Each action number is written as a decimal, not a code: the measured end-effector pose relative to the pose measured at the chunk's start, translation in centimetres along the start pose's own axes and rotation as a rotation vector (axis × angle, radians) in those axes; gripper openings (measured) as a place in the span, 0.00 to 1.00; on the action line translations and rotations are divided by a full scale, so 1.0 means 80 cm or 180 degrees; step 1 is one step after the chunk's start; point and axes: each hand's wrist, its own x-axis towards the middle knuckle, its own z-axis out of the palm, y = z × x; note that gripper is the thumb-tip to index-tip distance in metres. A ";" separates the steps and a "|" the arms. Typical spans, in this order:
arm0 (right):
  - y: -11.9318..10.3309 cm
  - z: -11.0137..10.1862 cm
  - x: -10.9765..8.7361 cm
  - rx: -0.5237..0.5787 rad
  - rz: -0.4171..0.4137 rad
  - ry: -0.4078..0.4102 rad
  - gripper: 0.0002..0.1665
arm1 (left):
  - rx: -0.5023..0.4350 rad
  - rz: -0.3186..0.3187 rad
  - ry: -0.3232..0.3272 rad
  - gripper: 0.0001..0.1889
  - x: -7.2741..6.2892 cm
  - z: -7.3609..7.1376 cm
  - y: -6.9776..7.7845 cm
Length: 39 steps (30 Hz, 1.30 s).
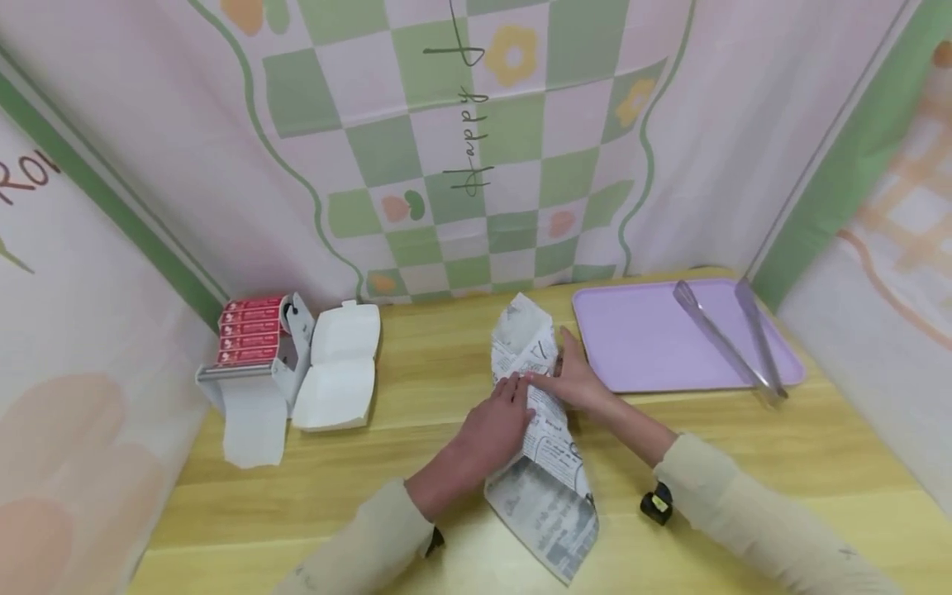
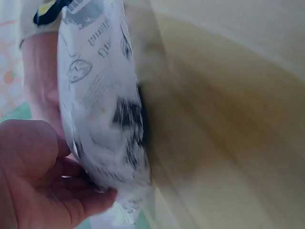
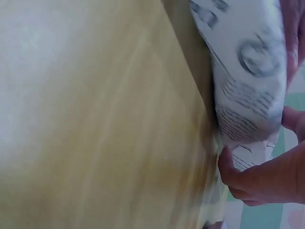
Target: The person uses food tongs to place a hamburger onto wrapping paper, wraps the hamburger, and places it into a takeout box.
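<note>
A sheet of newsprint-patterned wrapping paper (image 1: 554, 438) is folded into a long, bulging packet in the middle of the table. Its near end (image 1: 546, 521) spreads flat towards me, and its far end (image 1: 521, 318) lies loose. My left hand (image 1: 494, 426) grips the packet from the left, fingers bent over its upper face. From the right, my right hand (image 1: 580, 380) holds the far part, thumb on top and fingers at the side. In the right wrist view, the right hand (image 3: 267, 176) pinches the paper's edge. Whatever lies inside the packet is hidden by the paper.
A lilac tray (image 1: 632, 339) with metal tongs (image 1: 721, 339) across its right side stands at back right. On the left are an open white takeaway box (image 1: 338, 372) and a dispenser with red-printed label rolls (image 1: 251, 330). A patterned curtain (image 1: 446, 165) hangs behind the table.
</note>
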 end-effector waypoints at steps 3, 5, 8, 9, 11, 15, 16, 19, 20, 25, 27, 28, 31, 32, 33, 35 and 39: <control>0.000 0.009 -0.010 -0.0306 -0.0295 0.0190 0.64 | -0.0224 -0.0003 0.0117 0.28 0.000 0.003 -0.006; 0.000 0.014 -0.016 -0.0510 -0.0505 0.0254 0.61 | -0.0500 -0.0023 0.0201 0.26 0.001 0.007 -0.010; 0.001 0.019 -0.023 -0.0737 -0.0624 0.0227 0.56 | -0.1054 -0.0153 0.0323 0.26 0.006 0.013 -0.019; 0.001 0.021 -0.024 -0.0753 -0.0616 0.0199 0.55 | -0.1264 -0.0223 0.0367 0.27 0.009 0.014 -0.023; 0.002 0.022 -0.026 -0.0780 -0.0563 0.0162 0.54 | -0.1724 -0.0357 0.0440 0.30 0.016 0.017 -0.036; 0.006 0.022 -0.028 -0.0751 -0.0520 0.0158 0.52 | -0.2740 -0.0746 0.0409 0.36 0.043 0.021 -0.071; 0.008 0.022 -0.028 -0.0760 -0.0545 0.0156 0.51 | -0.2949 -0.0859 0.0359 0.37 0.054 0.022 -0.080; 0.010 0.024 -0.028 -0.0771 -0.0668 0.0102 0.48 | -0.3305 -0.1240 0.0109 0.35 0.089 0.023 -0.101; 0.011 0.026 -0.028 -0.0780 -0.0710 0.0077 0.47 | -0.3387 -0.1334 0.0012 0.33 0.101 0.024 -0.106; 0.009 0.031 -0.032 -0.0793 -0.0693 -0.0086 0.40 | -0.3523 -0.1403 -0.0327 0.17 0.139 0.031 -0.129; 0.008 0.034 -0.032 -0.0806 -0.0605 -0.0166 0.38 | -0.3436 -0.1289 -0.0277 0.12 0.141 0.036 -0.139; 0.008 0.036 -0.033 -0.0809 -0.0566 -0.0203 0.38 | -0.3384 -0.1226 -0.0194 0.10 0.140 0.039 -0.145; 0.003 0.039 -0.033 -0.0848 -0.0475 -0.0268 0.37 | -0.3085 -0.1118 0.0156 0.16 0.133 0.047 -0.159; 0.002 0.040 -0.033 -0.0881 -0.0481 -0.0252 0.37 | -0.2993 -0.1094 0.0287 0.18 0.131 0.049 -0.161; 0.000 0.040 -0.034 -0.0963 -0.0535 -0.0209 0.36 | -0.2931 -0.1100 0.0410 0.20 0.129 0.049 -0.162; -0.003 0.040 -0.035 -0.1246 -0.0797 -0.0063 0.35 | -0.2912 -0.1177 0.0631 0.23 0.127 0.050 -0.159; -0.005 0.036 -0.036 -0.2255 -0.1582 0.0218 0.28 | -0.2905 -0.1375 0.0947 0.24 0.123 0.047 -0.149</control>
